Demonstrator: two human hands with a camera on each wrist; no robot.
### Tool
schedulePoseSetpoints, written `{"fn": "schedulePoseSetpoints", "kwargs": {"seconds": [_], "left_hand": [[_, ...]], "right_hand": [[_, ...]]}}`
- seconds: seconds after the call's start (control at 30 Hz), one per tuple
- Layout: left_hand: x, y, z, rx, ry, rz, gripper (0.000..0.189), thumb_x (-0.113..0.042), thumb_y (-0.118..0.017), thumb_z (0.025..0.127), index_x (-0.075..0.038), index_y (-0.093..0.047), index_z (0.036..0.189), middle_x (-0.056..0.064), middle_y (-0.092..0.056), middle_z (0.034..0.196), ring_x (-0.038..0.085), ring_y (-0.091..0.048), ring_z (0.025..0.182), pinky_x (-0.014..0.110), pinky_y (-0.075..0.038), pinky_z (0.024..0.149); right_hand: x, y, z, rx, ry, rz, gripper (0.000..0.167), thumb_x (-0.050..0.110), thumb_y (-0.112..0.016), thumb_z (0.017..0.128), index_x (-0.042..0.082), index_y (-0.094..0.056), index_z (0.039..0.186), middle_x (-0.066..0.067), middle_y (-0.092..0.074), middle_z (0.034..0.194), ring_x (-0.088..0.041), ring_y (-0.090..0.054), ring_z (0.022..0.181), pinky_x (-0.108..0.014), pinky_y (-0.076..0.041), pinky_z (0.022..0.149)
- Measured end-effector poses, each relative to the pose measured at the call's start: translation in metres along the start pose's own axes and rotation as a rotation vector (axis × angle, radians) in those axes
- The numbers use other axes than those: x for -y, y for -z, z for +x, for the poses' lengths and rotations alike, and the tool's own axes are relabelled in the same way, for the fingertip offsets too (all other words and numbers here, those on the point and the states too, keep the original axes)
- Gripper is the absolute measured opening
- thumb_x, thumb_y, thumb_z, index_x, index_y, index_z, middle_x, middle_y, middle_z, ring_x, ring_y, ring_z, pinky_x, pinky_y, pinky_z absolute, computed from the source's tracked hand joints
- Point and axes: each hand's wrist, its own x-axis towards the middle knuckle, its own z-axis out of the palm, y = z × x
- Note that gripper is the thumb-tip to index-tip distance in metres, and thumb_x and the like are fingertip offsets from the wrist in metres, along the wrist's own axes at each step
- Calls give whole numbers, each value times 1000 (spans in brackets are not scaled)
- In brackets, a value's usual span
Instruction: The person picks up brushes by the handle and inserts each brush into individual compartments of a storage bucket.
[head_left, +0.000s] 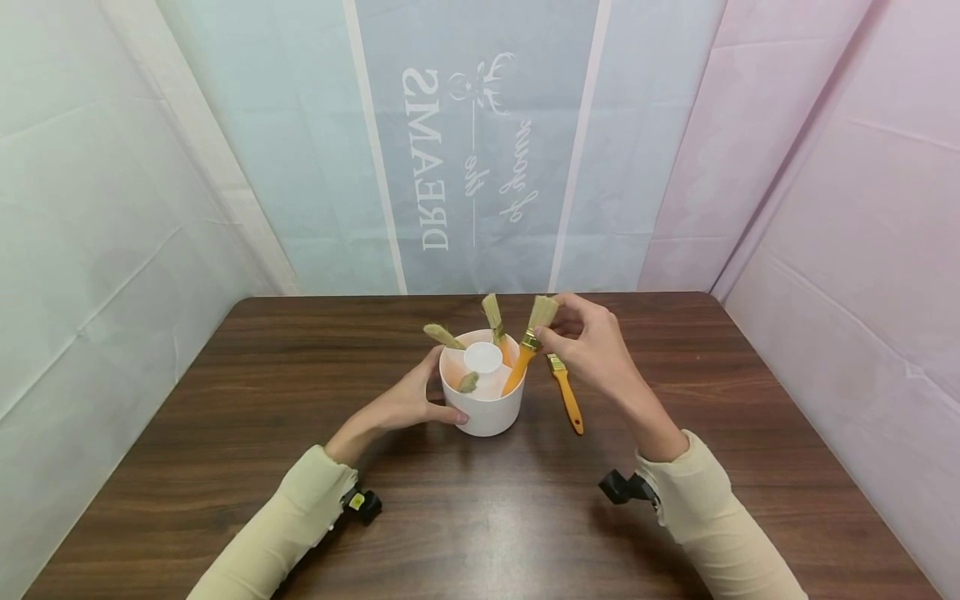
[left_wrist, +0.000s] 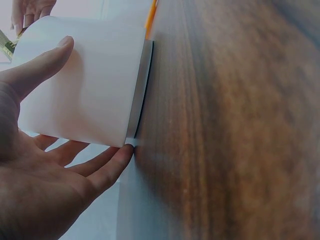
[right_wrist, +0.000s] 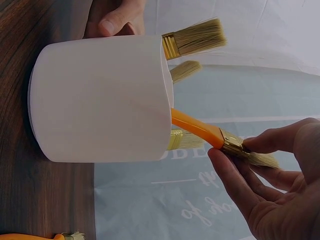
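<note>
A round white organizer with a raised centre stands on the table, and several paintbrushes lean in it, bristles up. My left hand holds its left side, thumb at the front and fingers reaching round the far side, as the left wrist view shows. My right hand pinches a paintbrush by its metal band and bristles; the brush's orange handle slopes down inside the organizer's right side. The handle's end is hidden by the wall in the right wrist view. Other bristle heads rise at the back, left and front.
Another orange-handled paintbrush lies on the dark wood table, right of the organizer and below my right hand. A printed cloth backdrop hangs behind the table's far edge, with pale cloth walls at both sides.
</note>
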Motion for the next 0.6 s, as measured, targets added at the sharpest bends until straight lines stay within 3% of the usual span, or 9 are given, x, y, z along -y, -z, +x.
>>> {"fn": "schedulePoseSetpoints", "kwargs": {"seconds": [0.27,0.6], "left_hand": [[0,1,1,9,-1,-27,109,-13,-91,76,-17,-22,160,11,-41,158,33,-43,146,56,-45,115],[0,1,1,8,4,-21,110,-13,-92,75,-19,-22,160,7,-42,158,30,-43,147,55,-44,116]], "right_hand": [[0,0,0,9,7,-2,21,11,-71,95,8,-67,116,-14,-75,101,-26,-76,82,-31,-62,67],[-2,0,1,18,-6,6,18,16,-69,98,9,-68,115,-14,-76,106,-24,-77,84,-30,-62,69]]}}
